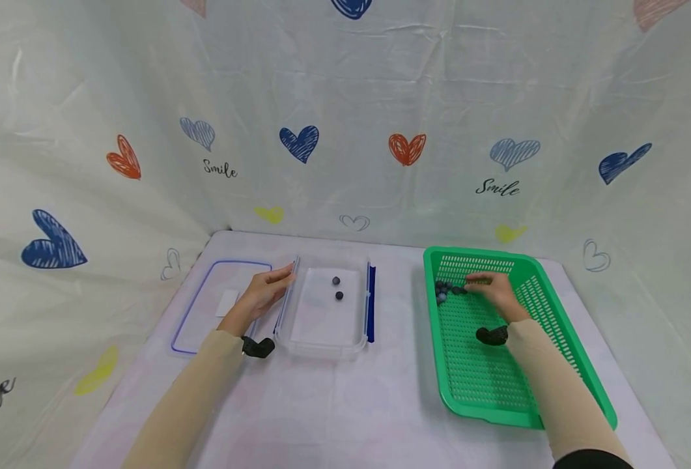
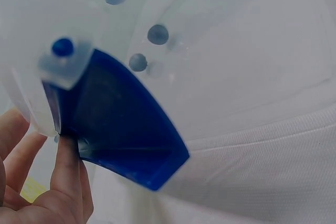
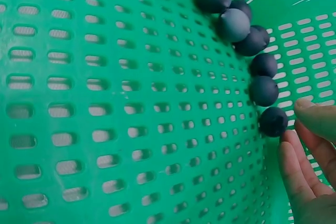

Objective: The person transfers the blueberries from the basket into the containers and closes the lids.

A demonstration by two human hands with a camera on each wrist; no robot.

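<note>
the right hand [image 1: 493,290] grasps nothing visible, thumb and fingertips parted beside the nearest blueberry [image 3: 273,122], the end one of a line in the green basket [image 1: 459,368] beneath that hand; a soft pinch should spare its skin. the left hand [image 1: 261,294] touches the blue flap [image 2: 126,127] of the clear box [image 1: 322,350]; light pressure would steady it.

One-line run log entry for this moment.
left hand: touching clear container | right hand: at end blueberry in green basket | container: two blueberries | lid: off
</note>
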